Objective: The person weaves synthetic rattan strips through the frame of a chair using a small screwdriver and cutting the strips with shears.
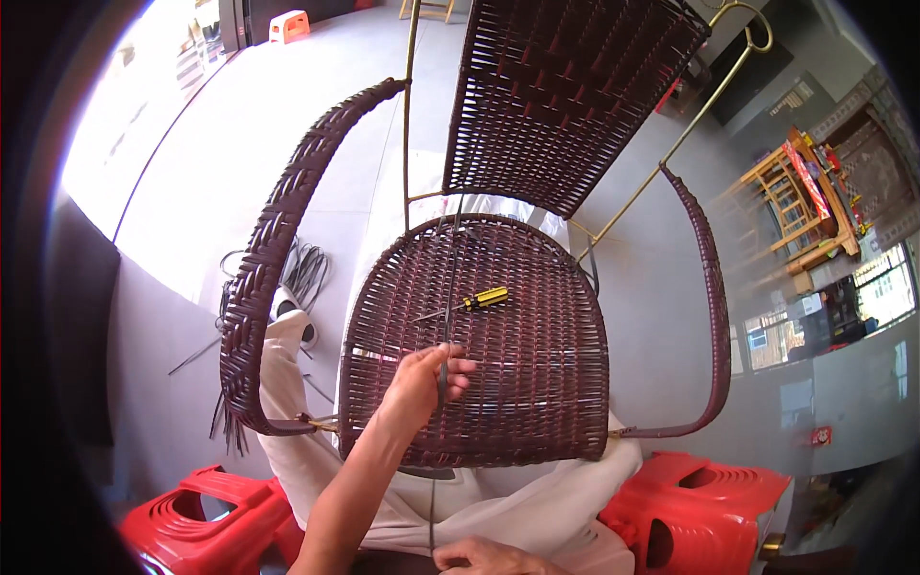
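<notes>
A woven dark-brown rattan-style chair [517, 383] with a thin gold-coloured metal frame stands before me, its seat toward my lap. Over the seat, my left hand [428, 377] is closed on a long dark flat weaving strip [451, 278]. From the lower edge of the chair's backrest [565, 105] the strip runs down through that hand to my lap. There my right hand [489, 556], partly cut off by the lower edge, has its fingers curled where the strip meets them. A screwdriver [487, 298] with a yellow-and-black handle lies on the seat, its shaft passing by the strip.
Red plastic stools [206, 517] [704, 513] stand on either side of my legs. Loose dark strips [307, 273] lie coiled on the floor at left. The woven armrests [287, 220] [711, 278] flank the seat. Wooden furniture [795, 206] stands far right, a small orange stool [288, 26] far left.
</notes>
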`<move>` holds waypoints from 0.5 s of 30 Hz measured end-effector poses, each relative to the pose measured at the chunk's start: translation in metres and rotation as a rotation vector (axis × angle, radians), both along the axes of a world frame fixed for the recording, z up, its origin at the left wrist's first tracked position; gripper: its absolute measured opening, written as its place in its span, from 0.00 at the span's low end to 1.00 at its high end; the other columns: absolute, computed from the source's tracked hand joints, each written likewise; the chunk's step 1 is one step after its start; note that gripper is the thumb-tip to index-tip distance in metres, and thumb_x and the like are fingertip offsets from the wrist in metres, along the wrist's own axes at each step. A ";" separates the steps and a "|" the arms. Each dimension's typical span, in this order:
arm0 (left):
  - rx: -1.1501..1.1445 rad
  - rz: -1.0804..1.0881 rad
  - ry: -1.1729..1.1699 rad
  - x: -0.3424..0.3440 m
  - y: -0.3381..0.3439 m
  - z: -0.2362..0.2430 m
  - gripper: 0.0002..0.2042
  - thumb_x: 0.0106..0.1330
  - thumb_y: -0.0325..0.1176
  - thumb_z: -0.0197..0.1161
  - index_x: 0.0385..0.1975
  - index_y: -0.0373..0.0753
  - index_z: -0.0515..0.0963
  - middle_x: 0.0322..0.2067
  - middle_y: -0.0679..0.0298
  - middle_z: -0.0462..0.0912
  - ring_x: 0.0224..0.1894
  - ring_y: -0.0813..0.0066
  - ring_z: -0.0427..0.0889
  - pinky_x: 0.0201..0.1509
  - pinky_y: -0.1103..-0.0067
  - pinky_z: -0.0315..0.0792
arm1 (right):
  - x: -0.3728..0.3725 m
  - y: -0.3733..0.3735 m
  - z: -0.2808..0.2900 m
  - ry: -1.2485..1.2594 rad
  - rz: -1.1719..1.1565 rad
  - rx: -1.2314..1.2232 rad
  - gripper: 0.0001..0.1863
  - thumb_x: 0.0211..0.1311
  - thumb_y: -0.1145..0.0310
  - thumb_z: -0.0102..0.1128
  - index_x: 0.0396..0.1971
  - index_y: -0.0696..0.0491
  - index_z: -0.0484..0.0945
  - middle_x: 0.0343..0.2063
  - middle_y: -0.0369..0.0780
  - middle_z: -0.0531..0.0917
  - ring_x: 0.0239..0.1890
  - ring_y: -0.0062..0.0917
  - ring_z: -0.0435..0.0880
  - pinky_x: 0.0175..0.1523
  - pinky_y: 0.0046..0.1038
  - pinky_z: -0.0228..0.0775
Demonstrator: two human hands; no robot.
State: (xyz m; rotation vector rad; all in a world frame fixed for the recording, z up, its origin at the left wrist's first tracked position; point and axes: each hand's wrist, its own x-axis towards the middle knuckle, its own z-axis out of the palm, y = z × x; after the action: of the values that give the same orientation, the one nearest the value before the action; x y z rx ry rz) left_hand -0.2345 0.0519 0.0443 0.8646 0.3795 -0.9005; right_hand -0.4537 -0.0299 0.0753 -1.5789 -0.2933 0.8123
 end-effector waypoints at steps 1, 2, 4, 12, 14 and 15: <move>-0.026 0.029 -0.086 0.004 0.006 -0.010 0.10 0.67 0.34 0.45 0.39 0.34 0.70 0.23 0.64 0.77 0.18 0.81 0.70 0.19 0.86 0.65 | -0.005 -0.004 -0.004 -0.006 -0.038 -0.046 0.10 0.47 0.67 0.61 0.21 0.56 0.71 0.16 0.39 0.73 0.21 0.22 0.71 0.30 0.26 0.63; -0.067 0.052 -0.169 0.007 0.005 -0.014 0.10 0.67 0.33 0.45 0.38 0.35 0.71 0.21 0.67 0.76 0.13 0.85 0.64 0.14 0.89 0.58 | -0.003 -0.013 0.000 0.119 -0.021 -0.153 0.09 0.48 0.67 0.60 0.22 0.57 0.72 0.15 0.39 0.72 0.19 0.23 0.72 0.28 0.28 0.64; -0.027 0.101 -0.219 0.007 0.016 -0.006 0.09 0.65 0.32 0.47 0.37 0.35 0.72 0.16 0.71 0.71 0.09 0.88 0.54 0.11 0.89 0.47 | 0.000 -0.027 -0.011 0.217 0.057 -0.184 0.09 0.55 0.65 0.57 0.27 0.56 0.75 0.18 0.33 0.72 0.23 0.14 0.69 0.30 0.19 0.64; 0.313 -0.322 -0.588 -0.075 0.096 0.045 0.11 0.62 0.34 0.51 0.24 0.33 0.76 0.13 0.67 0.73 0.14 0.86 0.65 0.18 0.88 0.57 | 0.107 -0.128 -0.002 -0.339 -0.770 -0.639 0.09 0.52 0.66 0.58 0.28 0.56 0.75 0.18 0.39 0.77 0.20 0.22 0.74 0.27 0.26 0.65; 0.193 -0.594 -0.541 -0.097 0.136 0.059 0.11 0.63 0.31 0.52 0.26 0.30 0.77 0.16 0.66 0.76 0.24 0.82 0.74 0.29 0.83 0.67 | 0.148 -0.151 -0.001 -0.355 -0.963 -0.766 0.08 0.51 0.69 0.58 0.31 0.55 0.74 0.20 0.40 0.77 0.22 0.27 0.76 0.30 0.29 0.66; 0.119 -0.725 -0.503 -0.107 0.154 0.067 0.11 0.63 0.30 0.50 0.31 0.29 0.77 0.21 0.64 0.78 0.30 0.81 0.76 0.33 0.83 0.68 | 0.168 -0.168 -0.010 -0.475 -1.040 -0.858 0.10 0.50 0.71 0.58 0.33 0.55 0.73 0.23 0.40 0.77 0.26 0.29 0.76 0.33 0.31 0.67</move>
State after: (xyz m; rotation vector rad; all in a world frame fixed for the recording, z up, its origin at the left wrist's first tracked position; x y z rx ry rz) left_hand -0.3412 0.2054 0.1114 1.3329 -0.3509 -1.2771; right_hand -0.2861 -0.1981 0.0657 -2.3462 0.6115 -0.3357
